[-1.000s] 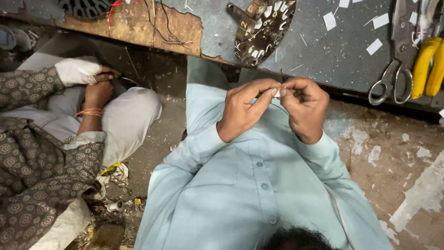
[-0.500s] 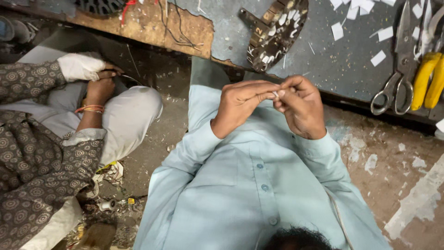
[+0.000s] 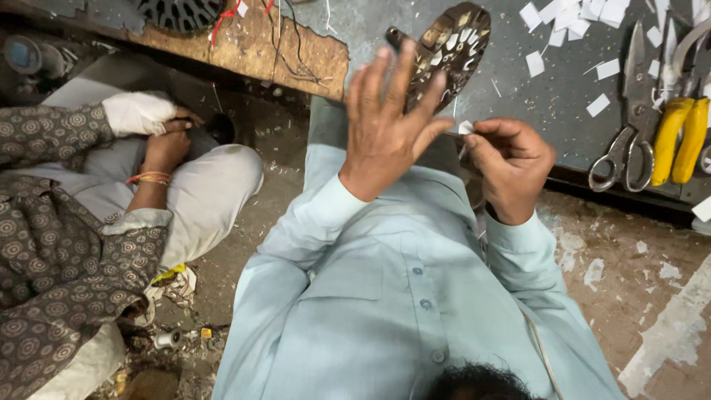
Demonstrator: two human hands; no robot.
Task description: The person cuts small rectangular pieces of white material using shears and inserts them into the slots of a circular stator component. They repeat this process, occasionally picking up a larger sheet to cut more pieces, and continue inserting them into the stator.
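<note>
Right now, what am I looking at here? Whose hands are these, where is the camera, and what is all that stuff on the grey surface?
The camera sits on a person's head and looks down, so you see their pale blue shirt and their own two bare hands. The left hand is raised with fingers spread and holds nothing. The right hand pinches a small white paper scrap at its fingertips. Ahead lies a dark grey work surface strewn with white paper bits, a shoe-sole-shaped brown piece covered in pale patches, steel scissors and yellow-handled snips. At the left sits another person in a patterned brown sleeve, whose hands are busy with something that is hidden.
</note>
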